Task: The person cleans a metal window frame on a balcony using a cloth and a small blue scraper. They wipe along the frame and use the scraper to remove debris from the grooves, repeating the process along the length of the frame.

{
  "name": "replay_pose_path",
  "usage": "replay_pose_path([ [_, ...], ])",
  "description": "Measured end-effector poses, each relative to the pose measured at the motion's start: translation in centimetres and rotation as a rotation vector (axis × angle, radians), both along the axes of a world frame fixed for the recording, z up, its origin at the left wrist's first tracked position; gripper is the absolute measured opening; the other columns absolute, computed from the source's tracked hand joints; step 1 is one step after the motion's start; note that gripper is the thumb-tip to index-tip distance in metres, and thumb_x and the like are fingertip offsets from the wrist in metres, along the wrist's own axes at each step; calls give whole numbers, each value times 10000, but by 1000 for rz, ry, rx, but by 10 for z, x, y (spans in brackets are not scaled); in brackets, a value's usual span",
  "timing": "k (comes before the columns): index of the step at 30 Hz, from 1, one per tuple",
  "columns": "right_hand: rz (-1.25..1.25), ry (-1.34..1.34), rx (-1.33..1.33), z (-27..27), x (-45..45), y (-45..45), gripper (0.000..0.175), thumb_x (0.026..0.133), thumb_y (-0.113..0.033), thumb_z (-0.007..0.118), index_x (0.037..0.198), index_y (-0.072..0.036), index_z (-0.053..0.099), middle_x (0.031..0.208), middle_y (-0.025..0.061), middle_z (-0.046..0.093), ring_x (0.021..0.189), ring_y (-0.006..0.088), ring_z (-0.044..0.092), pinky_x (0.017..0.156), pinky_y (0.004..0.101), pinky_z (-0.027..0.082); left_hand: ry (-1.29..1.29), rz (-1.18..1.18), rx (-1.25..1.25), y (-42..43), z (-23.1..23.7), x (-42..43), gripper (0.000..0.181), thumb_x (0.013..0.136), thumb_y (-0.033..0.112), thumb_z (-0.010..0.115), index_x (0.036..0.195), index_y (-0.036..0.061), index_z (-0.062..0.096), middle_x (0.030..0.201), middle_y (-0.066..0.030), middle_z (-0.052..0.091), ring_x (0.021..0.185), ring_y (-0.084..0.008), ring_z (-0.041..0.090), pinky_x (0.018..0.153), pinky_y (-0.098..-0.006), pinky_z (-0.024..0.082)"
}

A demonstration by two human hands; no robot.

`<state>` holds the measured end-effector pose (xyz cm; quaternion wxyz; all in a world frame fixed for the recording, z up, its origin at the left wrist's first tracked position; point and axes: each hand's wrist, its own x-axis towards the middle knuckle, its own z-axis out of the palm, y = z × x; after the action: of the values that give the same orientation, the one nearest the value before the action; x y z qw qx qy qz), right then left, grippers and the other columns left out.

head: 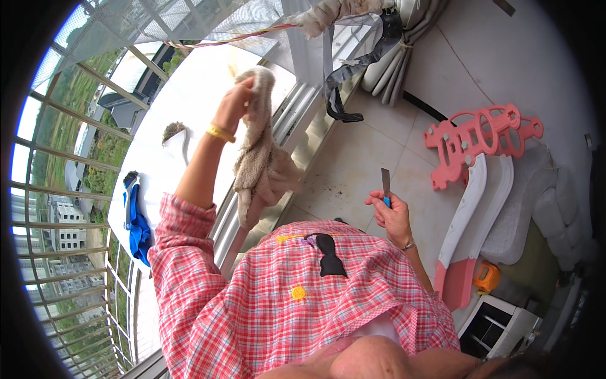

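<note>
My left hand (234, 104), with a yellow band at its wrist, grips a beige terry cloth (260, 161) that hangs down over the window track. Over the floor at centre right, my right hand (393, 215) is closed on the blue handle of a flat-bladed scraper (386, 182), its metal blade pointing away from me. Beyond the left arm lies a white ledge (203, 71) outside the window. On it rest a blue cloth (138, 222) with a tool-like item beside it and a brown scrubbing pad or similar piece (173, 131).
Metal window rails (296, 113) run between ledge and tiled floor (350, 156), which has dark debris. Window bars (71, 189) stand left. Black-and-grey straps (350, 71) and a twisted cord (236, 37) hang ahead. A pink plastic frame (483, 137) and slide (468, 237) stand right.
</note>
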<state>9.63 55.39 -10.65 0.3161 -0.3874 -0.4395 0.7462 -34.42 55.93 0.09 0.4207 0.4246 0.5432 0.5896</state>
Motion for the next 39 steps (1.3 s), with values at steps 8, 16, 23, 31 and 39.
replay_pose_path([
  [8, -51, -37, 3, -3, 4, -6, 168, 949, -89, 616, 1101, -19, 626, 892, 58, 671, 489, -5, 365, 411, 173, 290, 1328, 19, -181, 89, -51, 20, 327, 847, 128, 502, 1085, 157, 724, 1096, -209, 574, 1039, -342, 558, 947, -366, 436],
  [16, -53, -52, -7, -11, 7, -4, 178, 951, -97, 610, 1111, -18, 617, 898, 50, 668, 503, 0, 380, 425, 175, 304, 1551, -147, -499, 121, -39, 27, 290, 858, 195, 480, 1028, 206, 716, 1157, -114, 635, 1158, -310, 553, 995, -390, 441],
  [23, 168, -380, 538, 14, -25, 7, 322, 933, -71, 590, 1241, 20, 563, 994, 99, 684, 855, 171, 645, 777, 285, 507, 1663, -161, -276, 109, -34, 39, 278, 883, 199, 466, 989, 105, 705, 972, -162, 676, 1001, -336, 626, 928, -423, 470],
  [31, 252, -541, 1378, 108, -130, 28, 303, 886, -31, 552, 1187, 0, 567, 1030, 165, 646, 897, 338, 664, 721, 395, 543, 1249, 1, 114, 23, -18, 25, 267, 878, 159, 608, 1114, 60, 684, 1100, -168, 637, 1027, -339, 596, 915, -404, 474],
  [39, 348, -1230, 1727, 112, -248, 75, 163, 829, -69, 571, 958, -17, 655, 918, 189, 644, 774, 329, 691, 651, 407, 568, 1340, 206, -343, -64, -14, 31, 416, 886, 432, 625, 1091, 70, 601, 986, -166, 657, 913, -340, 653, 764, -436, 513],
])
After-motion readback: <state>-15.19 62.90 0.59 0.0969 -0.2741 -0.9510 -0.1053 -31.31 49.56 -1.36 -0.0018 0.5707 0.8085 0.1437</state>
